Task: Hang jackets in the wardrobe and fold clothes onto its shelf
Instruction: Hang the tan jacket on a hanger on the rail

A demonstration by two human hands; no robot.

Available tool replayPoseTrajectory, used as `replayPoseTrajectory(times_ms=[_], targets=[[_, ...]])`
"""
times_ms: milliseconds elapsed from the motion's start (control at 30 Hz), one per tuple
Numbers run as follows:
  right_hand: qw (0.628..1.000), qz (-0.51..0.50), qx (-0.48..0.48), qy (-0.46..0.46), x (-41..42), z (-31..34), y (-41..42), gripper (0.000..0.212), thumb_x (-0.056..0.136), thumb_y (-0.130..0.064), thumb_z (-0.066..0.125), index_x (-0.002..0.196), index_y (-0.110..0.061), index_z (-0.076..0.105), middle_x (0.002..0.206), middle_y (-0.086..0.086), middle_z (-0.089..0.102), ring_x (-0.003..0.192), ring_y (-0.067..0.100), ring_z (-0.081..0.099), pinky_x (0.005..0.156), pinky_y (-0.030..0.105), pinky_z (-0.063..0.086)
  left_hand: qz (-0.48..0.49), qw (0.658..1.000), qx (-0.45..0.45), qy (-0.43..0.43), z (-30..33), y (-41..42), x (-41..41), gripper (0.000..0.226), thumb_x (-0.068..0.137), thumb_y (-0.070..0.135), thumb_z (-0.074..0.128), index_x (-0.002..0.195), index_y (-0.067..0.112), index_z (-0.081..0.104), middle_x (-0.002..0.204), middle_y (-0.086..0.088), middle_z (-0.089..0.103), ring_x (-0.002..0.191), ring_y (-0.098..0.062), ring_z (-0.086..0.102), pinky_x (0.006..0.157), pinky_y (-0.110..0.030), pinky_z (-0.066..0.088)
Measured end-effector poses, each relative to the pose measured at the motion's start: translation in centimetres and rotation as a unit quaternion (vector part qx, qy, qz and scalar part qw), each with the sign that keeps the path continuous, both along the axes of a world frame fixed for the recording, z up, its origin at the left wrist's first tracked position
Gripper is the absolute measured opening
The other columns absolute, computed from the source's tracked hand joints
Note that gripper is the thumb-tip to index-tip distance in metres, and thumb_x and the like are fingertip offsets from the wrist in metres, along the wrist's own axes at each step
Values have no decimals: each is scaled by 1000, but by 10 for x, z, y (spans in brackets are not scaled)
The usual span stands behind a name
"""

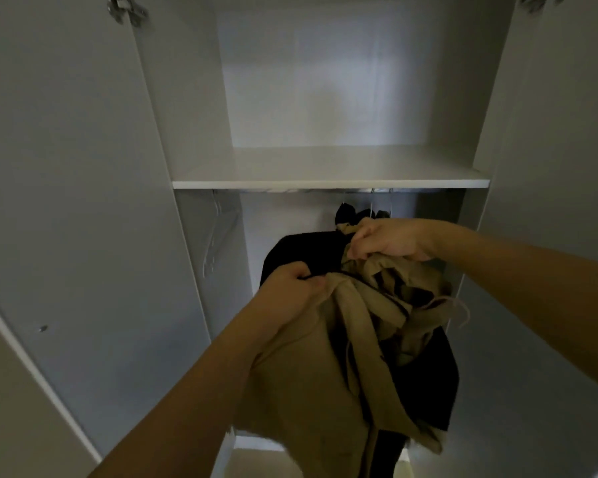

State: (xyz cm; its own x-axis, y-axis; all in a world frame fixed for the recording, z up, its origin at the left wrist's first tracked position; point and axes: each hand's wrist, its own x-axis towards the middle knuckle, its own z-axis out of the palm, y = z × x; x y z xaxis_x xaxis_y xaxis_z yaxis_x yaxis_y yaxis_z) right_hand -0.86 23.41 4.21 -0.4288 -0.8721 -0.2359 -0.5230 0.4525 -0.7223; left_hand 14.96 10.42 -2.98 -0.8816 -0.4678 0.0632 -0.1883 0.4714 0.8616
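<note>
**Getting the tan jacket onto the rail**

The wardrobe [83, 167] stands open, its shelf [328, 183] bare, a dark garment [301, 250] hanging below. The tan jacket [311, 367] hangs bunched before it. Left hand [287, 288] and right hand [387, 241] both clench its cloth. Best to untangle the jacket before hooking it on the rail [325, 190].

No legible text, label, brand mark, number or sign appears on any surface. The tan jacket [311, 367] and the wardrobe shelf [328, 174] carry no readable marking; dim light and blur may conceal small print.
</note>
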Motion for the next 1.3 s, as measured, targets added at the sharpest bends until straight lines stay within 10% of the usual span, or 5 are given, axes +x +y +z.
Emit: replayPoseTrajectory(times_ms=[400, 667, 900, 1067, 1300], targets=[[994, 68, -25, 83, 23, -31, 7, 37, 58, -77, 68, 78, -47, 60, 110, -8, 35, 107, 12, 39, 97, 28, 34, 170, 966, 131, 144, 39, -26, 34, 22, 89, 16, 65, 67, 14, 61, 71, -9, 60, 70, -23, 56, 67, -34, 45], [895, 21, 7, 445, 3, -43, -16, 20, 93, -28, 57, 111, -25, 67, 110, 6, 38, 112, 28, 37, 88, 25, 30, -64, 990, 114, -48, 80, -14, 57, 17, 78, 18, 67, 61, 21, 67, 64, 0, 63, 60, -10, 61, 55, -20, 46], [975, 34, -24, 218, -9, -45, -36, 22, 88, -22, 65, 85, -35, 47, 105, 2, 34, 92, 27, 48, 83, 36, 51, 128, 932, -338, 9, 64, -31, 59, 30, 94, 24, 53, 69, 25, 38, 68, 5, 49, 65, -14, 49, 53, -27, 30], [878, -119, 47, 462, -58, -49, -22, 18, 92, -15, 52, 109, -16, 50, 122, 18, 40, 94, 35, 55, 81, 39, 48, 192, 938, -238, 161, 52, -23, 72, 26, 93, 26, 50, 69, 26, 40, 62, 16, 55, 58, 1, 52, 46, -17, 33], [967, -19, -155, 202, -7, -28, -15, 46, 80, 6, 51, 53, -28, 68, 81, -1, 65, 79, 1, 56, 74, 7, 38, 196, 938, -216, 186, 58, -21, 55, 30, 97, 21, 49, 70, 24, 37, 63, 5, 47, 56, 1, 47, 49, -15, 34]])
